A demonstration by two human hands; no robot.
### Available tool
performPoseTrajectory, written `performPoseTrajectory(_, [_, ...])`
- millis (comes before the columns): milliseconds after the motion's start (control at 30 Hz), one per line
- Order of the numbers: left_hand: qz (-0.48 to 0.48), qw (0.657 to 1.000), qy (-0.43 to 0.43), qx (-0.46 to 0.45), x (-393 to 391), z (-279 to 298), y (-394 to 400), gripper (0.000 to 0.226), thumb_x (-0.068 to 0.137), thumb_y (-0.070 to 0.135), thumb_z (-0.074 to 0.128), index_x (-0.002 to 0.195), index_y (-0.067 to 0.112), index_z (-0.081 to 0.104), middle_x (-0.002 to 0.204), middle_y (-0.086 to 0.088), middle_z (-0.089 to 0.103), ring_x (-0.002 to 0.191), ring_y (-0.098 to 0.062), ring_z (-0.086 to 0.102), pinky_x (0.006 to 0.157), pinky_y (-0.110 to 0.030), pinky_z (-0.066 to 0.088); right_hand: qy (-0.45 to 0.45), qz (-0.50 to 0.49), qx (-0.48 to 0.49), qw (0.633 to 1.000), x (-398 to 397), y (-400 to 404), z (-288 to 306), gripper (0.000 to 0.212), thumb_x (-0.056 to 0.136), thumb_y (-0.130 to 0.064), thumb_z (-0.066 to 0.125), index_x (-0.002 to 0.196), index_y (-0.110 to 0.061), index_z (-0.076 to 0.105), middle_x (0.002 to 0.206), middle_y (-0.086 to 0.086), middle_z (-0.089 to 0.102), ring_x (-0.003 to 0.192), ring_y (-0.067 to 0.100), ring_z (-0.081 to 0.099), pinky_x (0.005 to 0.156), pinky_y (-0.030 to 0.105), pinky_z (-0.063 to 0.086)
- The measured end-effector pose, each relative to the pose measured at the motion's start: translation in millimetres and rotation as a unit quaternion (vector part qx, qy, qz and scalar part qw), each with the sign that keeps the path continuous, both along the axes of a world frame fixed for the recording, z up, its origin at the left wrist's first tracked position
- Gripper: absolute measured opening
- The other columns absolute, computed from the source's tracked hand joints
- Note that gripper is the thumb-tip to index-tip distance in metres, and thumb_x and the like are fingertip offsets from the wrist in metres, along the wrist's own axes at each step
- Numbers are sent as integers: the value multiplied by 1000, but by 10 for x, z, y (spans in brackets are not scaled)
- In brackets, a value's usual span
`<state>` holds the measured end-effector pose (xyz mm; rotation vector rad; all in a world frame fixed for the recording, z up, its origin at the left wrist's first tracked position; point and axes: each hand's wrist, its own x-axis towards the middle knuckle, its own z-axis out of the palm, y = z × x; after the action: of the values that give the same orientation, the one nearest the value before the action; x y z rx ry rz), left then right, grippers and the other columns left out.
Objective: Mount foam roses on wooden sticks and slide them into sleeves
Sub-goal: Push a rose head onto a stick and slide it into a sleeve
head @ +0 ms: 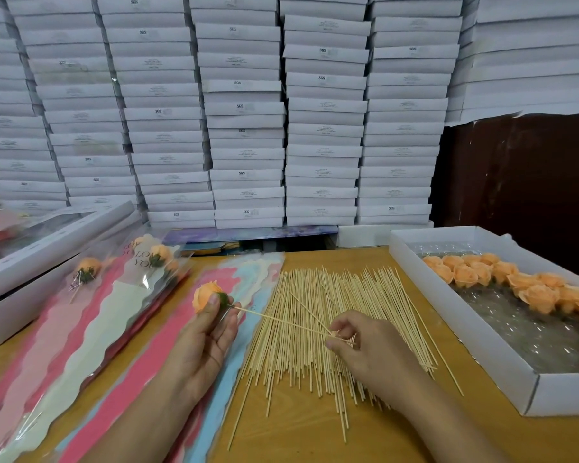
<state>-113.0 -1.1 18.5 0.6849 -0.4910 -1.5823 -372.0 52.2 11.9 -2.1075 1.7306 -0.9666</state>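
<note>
My left hand (211,329) grips an orange foam rose (205,295) by its green base, held above the coloured sleeves (121,329). A thin wooden stick (281,320) runs from the rose's base to my right hand (365,349), which pinches the stick's far end over a wide pile of sticks (331,329). The stick's tip touches the rose's base. To the left, sleeved roses (157,257) lie stacked on top of each other.
A white tray (465,329) at the right holds several loose orange roses (515,282) on plastic film. White window boxes (47,248) lie at the left. A wall of stacked white boxes (248,111) rises behind the wooden table (398,439).
</note>
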Motion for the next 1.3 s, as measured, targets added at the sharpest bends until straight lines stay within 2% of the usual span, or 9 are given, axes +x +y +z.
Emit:
performPoseTrajectory(167, [-3,1000,0,-3,1,-4,1,26,76,18,69,98,4,67,82,-13,77,67,-14,75,57,-23,61,-14,-3,-6,1000,1,-5,-1,18,94,-36,65,80,-43,56,74,-8,65,60,11,59,54,24,48])
performPoseTrajectory(533, [-13,1000,-3,-9,9,-12,-2,28,78,19,70,100,2,67,85,-14,76,68,-14,75,57,-23,61,31,15,-7,999,5,-8,-2,19,102,-27,51,89,-28,66,80,-11,70,58,-8,56,51,11,39])
performPoseTrajectory(733, [-3,1000,-18,-19,-28,32,18,30,77,22,70,99,2,68,89,-14,77,70,-15,76,59,-24,62,-42,19,11,999,17,-11,-15,31,99,-26,55,70,-34,60,70,-10,69,47,-4,54,44,12,37])
performPoseTrajectory(867, [5,997,-53,-49,-38,71,48,43,78,31,69,112,5,67,105,-13,77,88,-18,77,61,-22,61,-114,20,15,993,3,-30,-12,30,99,-26,56,72,-27,69,75,-8,71,39,4,46,42,19,39])
performPoseTrajectory(933, [11,993,-97,-65,-9,123,41,42,81,35,67,113,7,67,108,-10,77,93,-18,76,64,-21,61,-162,12,11,987,-5,-36,9,31,99,-23,57,71,-27,71,79,-6,73,47,10,57,51,28,50])
performPoseTrajectory(1000, [22,985,-158,-68,55,211,-5,31,90,28,66,113,9,67,107,-9,77,87,-17,76,62,-22,60,-211,-2,9,977,-19,-55,36,34,97,-19,59,66,-27,72,85,-16,74,78,17,70,71,28,56])
performPoseTrajectory(1100, [43,975,-211,-62,253,383,-113,20,94,5,63,113,8,66,97,-13,78,71,-16,75,55,-22,59,-280,-8,14,960,-28,-80,74,34,96,-13,61,68,-25,76,93,-15,75,82,-11,65,76,21,48])
performPoseTrajectory(1200, [61,943,-320,-72,512,530,-222,19,93,2,65,110,8,69,95,-13,78,67,-14,74,53,-21,57,-350,-2,20,936,-43,-74,104,24,95,-9,61,79,-21,75,90,-4,77,55,-3,54,61,20,42])
performPoseTrajectory(1300, [124,799,-585,-60,754,452,-342,10,90,4,69,97,10,73,86,-13,74,61,-15,65,54,-25,52,-407,5,36,913,-68,-65,130,17,96,-7,59,98,-17,72,82,-1,76,51,7,53,46,15,41])
